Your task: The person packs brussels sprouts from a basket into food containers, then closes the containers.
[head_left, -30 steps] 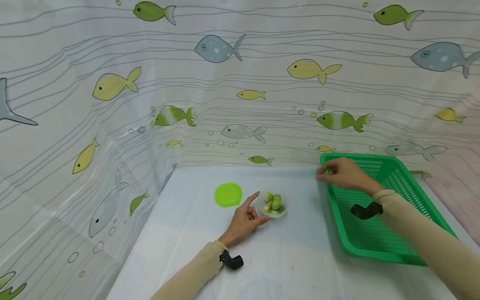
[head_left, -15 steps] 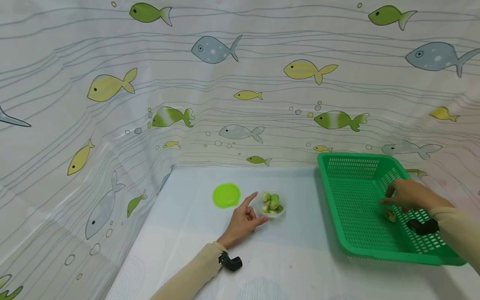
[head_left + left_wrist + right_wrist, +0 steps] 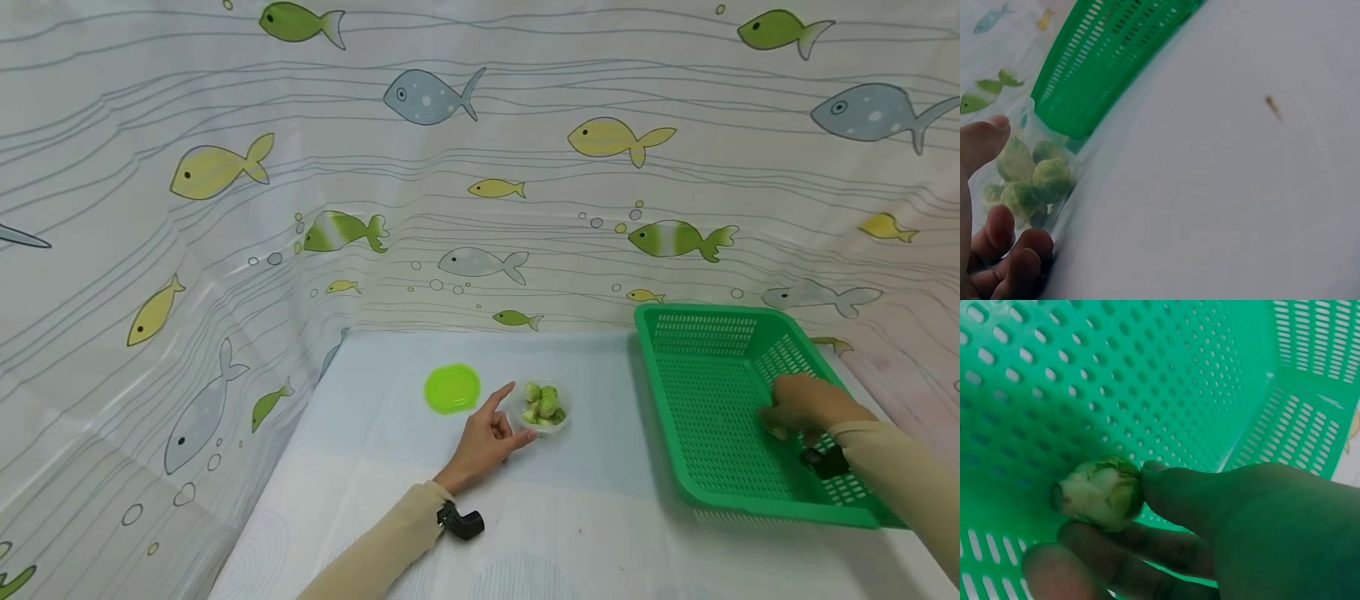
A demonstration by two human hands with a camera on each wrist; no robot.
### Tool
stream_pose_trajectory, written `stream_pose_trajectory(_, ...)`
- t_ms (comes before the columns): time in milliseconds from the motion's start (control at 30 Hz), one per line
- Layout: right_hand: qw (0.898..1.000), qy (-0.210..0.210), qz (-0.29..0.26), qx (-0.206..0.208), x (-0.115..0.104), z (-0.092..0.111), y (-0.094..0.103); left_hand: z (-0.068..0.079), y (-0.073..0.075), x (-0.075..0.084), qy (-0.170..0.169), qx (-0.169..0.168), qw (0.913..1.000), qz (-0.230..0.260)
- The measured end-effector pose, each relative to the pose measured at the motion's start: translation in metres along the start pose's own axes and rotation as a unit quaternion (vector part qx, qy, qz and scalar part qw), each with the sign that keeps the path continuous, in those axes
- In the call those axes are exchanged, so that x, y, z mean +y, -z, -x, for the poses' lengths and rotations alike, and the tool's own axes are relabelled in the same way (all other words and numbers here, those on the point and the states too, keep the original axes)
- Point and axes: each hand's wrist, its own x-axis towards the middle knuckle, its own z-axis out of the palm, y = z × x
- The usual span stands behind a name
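A small clear plastic container (image 3: 558, 422) stands on the table with several Brussels sprouts (image 3: 548, 403) in it. My left hand (image 3: 480, 446) holds it at its near left side, thumb at the front and index finger along the left; in the left wrist view the other fingers (image 3: 1024, 265) are curled beside its wall. Inside the green plastic basket (image 3: 670, 433), my right hand (image 3: 813, 404) pinches a single Brussels sprout (image 3: 1100, 492) low over the basket floor. The right wrist view has the thumb against the sprout's side and the fingers beneath; part of the sprout is hidden.
A bright green lid (image 3: 452, 388) lies flat on the table, left of the container. White sheeting (image 3: 480, 265) printed with fish rises behind and to the left of the table (image 3: 420, 450). Tiny dark specks dot the tabletop near the front.
My right hand has moved right from the basket's left rim into the basket, then down onto the sprout lying there, and now pinches it. My left hand has stayed at the container.
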Motion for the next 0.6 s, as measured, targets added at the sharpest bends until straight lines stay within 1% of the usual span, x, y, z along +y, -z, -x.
stream_pose_trajectory(200, 1.000, -0.003, -0.009, -0.007, -0.0027, -0.0004, -0.0026, 0.0000, -0.0012, -0.0009, -0.001, -0.005, 1.0000, -0.001)
stream_pose_trajectory(400, 1.000, -0.008, -0.020, -0.011, -0.0040, -0.0013, 0.0001, 0.0009, 0.0003, 0.0006, -0.003, -0.002, 1.0000, 0.001)
stream_pose_trajectory(500, 1.000, 0.000, -0.019, -0.010, -0.0034, -0.0010, 0.0002, 0.0011, 0.0005, 0.0000, -0.003, 0.001, 1.0000, 0.003)
stream_pose_trajectory(600, 1.000, -0.003, -0.017, -0.008, -0.0018, -0.0010, -0.0005, 0.0012, 0.0001, -0.0009, -0.002, 0.005, 1.0000, 0.004)
